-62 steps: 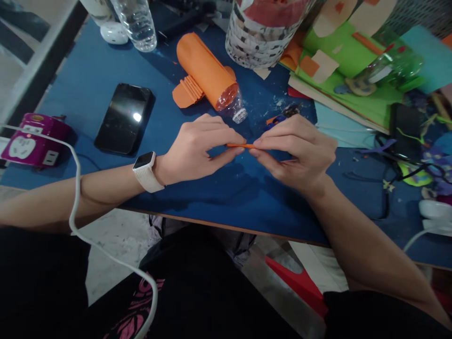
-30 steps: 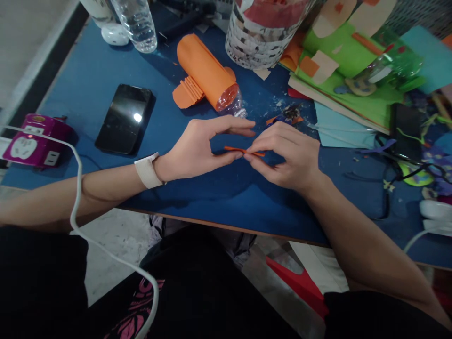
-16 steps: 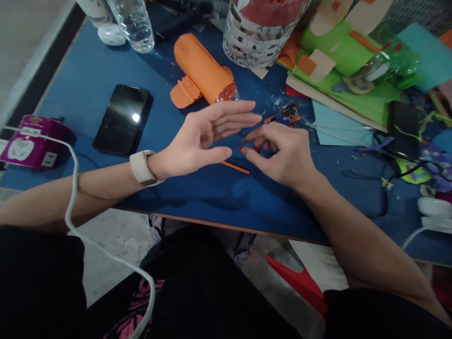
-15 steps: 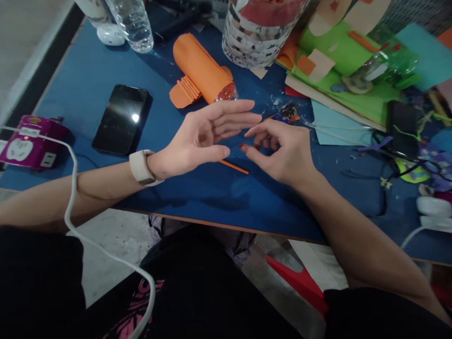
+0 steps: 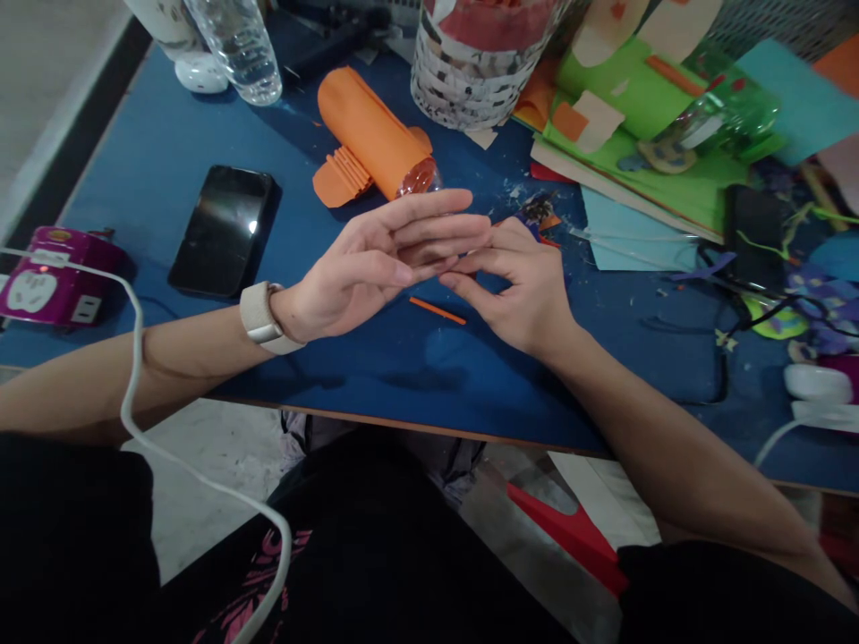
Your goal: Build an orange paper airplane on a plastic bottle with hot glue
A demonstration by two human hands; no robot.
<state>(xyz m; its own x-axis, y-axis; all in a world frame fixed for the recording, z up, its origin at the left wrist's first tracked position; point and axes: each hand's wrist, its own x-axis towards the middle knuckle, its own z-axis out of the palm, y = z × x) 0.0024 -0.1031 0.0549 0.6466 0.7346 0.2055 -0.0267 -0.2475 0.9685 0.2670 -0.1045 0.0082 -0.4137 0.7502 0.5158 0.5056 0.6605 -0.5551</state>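
My left hand (image 5: 379,259) hovers above the blue table (image 5: 376,367), palm turned up and toward me, fingers stretched out. Thumb and index finger of my right hand (image 5: 523,286) come together in a pinch at the left hand's lower fingers. Whether anything small is in that pinch is hidden. Just below the hands a thin orange strip (image 5: 438,310) lies on the table. Beyond the left hand is a clear bottle (image 5: 424,176) wrapped in a roll of orange paper (image 5: 369,125), with a pleated orange piece (image 5: 342,177) at its side.
To the left lie a black phone (image 5: 224,228) and a purple power adapter (image 5: 60,277) with a white cable. A clear plastic bottle (image 5: 234,45) and a woven basket (image 5: 463,85) stand at the back. Green paper (image 5: 608,85), scraps and eyeglasses (image 5: 725,358) crowd the right.
My right hand has moved left and its fingertips now meet the left hand's fingers. My left thumb has drawn in toward the fingers. The view has shifted slightly.
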